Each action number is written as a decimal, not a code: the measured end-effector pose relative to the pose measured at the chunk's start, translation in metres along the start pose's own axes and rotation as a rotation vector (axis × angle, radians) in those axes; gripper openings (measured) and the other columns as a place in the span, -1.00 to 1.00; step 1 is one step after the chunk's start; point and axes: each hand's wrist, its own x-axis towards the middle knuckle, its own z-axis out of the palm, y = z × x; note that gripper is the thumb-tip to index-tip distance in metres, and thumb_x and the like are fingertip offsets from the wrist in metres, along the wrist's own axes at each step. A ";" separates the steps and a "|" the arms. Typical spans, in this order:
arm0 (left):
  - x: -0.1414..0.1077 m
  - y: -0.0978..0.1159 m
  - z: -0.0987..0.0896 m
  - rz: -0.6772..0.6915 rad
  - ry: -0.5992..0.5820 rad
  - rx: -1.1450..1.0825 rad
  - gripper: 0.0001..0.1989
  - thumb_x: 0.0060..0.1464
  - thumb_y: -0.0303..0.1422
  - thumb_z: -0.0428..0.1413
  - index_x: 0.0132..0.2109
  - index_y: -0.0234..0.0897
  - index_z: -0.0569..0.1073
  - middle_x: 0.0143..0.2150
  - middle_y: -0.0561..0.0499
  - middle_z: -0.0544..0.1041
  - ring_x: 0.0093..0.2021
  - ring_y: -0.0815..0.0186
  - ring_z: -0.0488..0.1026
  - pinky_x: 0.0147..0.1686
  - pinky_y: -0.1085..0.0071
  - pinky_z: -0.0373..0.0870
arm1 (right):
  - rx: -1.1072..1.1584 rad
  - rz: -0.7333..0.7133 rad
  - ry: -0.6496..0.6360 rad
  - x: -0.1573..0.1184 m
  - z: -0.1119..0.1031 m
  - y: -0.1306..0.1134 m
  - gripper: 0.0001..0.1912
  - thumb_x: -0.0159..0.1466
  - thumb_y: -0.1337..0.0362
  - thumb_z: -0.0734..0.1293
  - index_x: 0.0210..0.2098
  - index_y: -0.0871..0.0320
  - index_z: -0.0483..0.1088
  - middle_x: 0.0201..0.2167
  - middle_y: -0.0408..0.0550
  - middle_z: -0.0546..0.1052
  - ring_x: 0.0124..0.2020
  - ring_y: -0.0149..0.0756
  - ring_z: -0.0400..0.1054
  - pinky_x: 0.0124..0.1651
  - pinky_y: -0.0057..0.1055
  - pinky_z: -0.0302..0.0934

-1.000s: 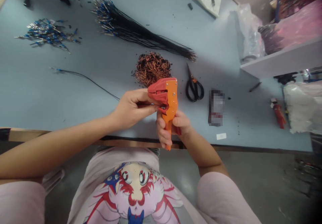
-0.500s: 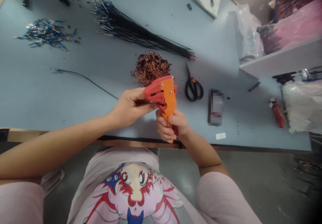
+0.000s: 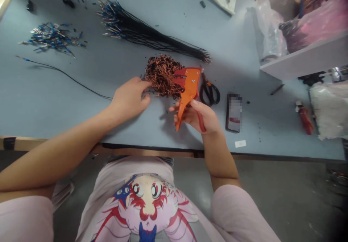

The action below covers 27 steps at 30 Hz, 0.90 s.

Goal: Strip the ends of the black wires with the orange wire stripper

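My left hand [image 3: 130, 98] is over the table with a thin black wire [image 3: 73, 79] running beneath its palm. The wire's blue-sleeved end with a metal tip points far left, above its own shadow. My left fingertips are at the edge of a heap of copper and black wire scraps [image 3: 163, 73], and the wire's other end shows just past them. In my right hand [image 3: 201, 115] is an orange and red wire stripper [image 3: 191, 84], its handles spread and its jaws above the heap's right side. Black-handled scissors [image 3: 209, 93] lie just beyond it, partly covered.
A long bundle of black wires [image 3: 160, 37] lies behind the heap. Loose blue-sleeved terminals [image 3: 53, 37] are piled at left. To the right are a phone [image 3: 234, 113], a white label [image 3: 240, 144], a red tool [image 3: 304, 118] and a shelf [image 3: 301, 53] with plastic bags.
The wire has slid left along with my left hand, away from the stripper. My right hand has shifted right, turned the stripper, and loosened so its handles are spread.
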 end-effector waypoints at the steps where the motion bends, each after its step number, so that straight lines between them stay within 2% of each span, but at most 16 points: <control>1: 0.000 0.000 -0.001 -0.002 -0.013 0.009 -0.58 0.03 -0.41 0.08 0.05 -0.25 0.57 -0.16 -0.13 0.56 -0.14 0.06 0.49 -0.05 0.20 0.42 | -0.025 0.025 0.005 0.000 0.000 0.000 -0.51 0.16 -0.08 0.48 -0.16 0.21 0.47 -0.19 0.11 0.65 -0.36 -0.15 0.57 -0.31 -0.20 0.51; 6: 0.001 0.002 -0.005 -0.058 -0.039 -0.041 -0.39 -0.03 -0.46 0.10 0.23 -0.31 0.42 -0.15 -0.10 0.57 -0.17 0.10 0.51 -0.09 0.25 0.43 | -0.177 0.076 0.062 0.002 0.004 0.004 -0.41 0.09 -0.12 0.53 -0.14 0.24 0.46 -0.16 0.18 0.65 -0.39 -0.18 0.57 -0.40 -0.29 0.50; 8: 0.002 0.000 -0.005 -0.079 -0.033 -0.058 -0.37 -0.04 -0.47 0.11 0.24 -0.32 0.39 -0.14 -0.09 0.56 -0.17 0.11 0.51 -0.10 0.26 0.44 | -0.226 0.016 0.104 0.004 0.006 0.006 -0.35 0.08 -0.13 0.54 -0.07 0.24 0.44 -0.09 0.20 0.62 -0.37 -0.18 0.57 -0.45 -0.33 0.48; 11: 0.003 -0.001 -0.006 -0.080 0.003 -0.073 -0.39 -0.06 -0.52 0.11 0.21 -0.30 0.40 -0.13 -0.07 0.55 -0.15 0.13 0.49 -0.08 0.26 0.43 | -0.245 -0.121 0.144 0.004 0.008 0.007 -0.33 0.08 -0.10 0.55 0.00 0.21 0.41 0.04 0.20 0.56 -0.33 -0.20 0.57 -0.40 -0.33 0.49; 14: 0.003 0.001 -0.008 -0.048 0.037 -0.081 -0.55 -0.01 -0.52 0.11 0.09 -0.32 0.47 -0.15 -0.07 0.53 -0.16 0.16 0.47 -0.08 0.25 0.40 | -0.216 -0.181 0.120 0.002 0.008 0.007 -0.40 0.14 -0.08 0.52 -0.03 0.20 0.42 0.06 0.19 0.55 -0.31 -0.22 0.57 -0.35 -0.31 0.51; 18: 0.005 0.003 -0.010 -0.004 0.077 -0.130 -0.84 0.18 -0.40 0.09 -0.15 -0.32 0.53 -0.23 -0.08 0.55 -0.21 0.19 0.46 -0.14 0.24 0.36 | -0.170 -0.123 0.065 0.001 0.006 0.010 -0.40 0.14 -0.09 0.52 -0.05 0.22 0.42 -0.06 0.16 0.60 -0.30 -0.20 0.58 -0.33 -0.29 0.51; 24: 0.005 0.001 -0.005 0.001 0.226 -0.294 -0.92 0.17 -0.41 0.09 -0.25 -0.22 0.50 -0.27 0.01 0.55 -0.24 0.27 0.45 -0.18 0.32 0.35 | -0.164 -0.088 0.095 0.003 0.013 0.010 -0.37 0.08 -0.06 0.57 -0.05 0.22 0.41 -0.22 0.04 0.59 -0.33 -0.25 0.54 -0.34 -0.32 0.50; 27: 0.001 0.007 -0.003 0.022 0.236 -0.402 -0.93 0.17 -0.40 0.11 -0.25 -0.23 0.50 -0.30 0.03 0.54 -0.30 0.32 0.42 -0.24 0.36 0.35 | -0.148 -0.105 0.077 -0.001 0.016 0.007 -0.41 0.10 -0.03 0.56 -0.05 0.22 0.42 -0.27 -0.01 0.56 -0.35 -0.26 0.52 -0.37 -0.33 0.48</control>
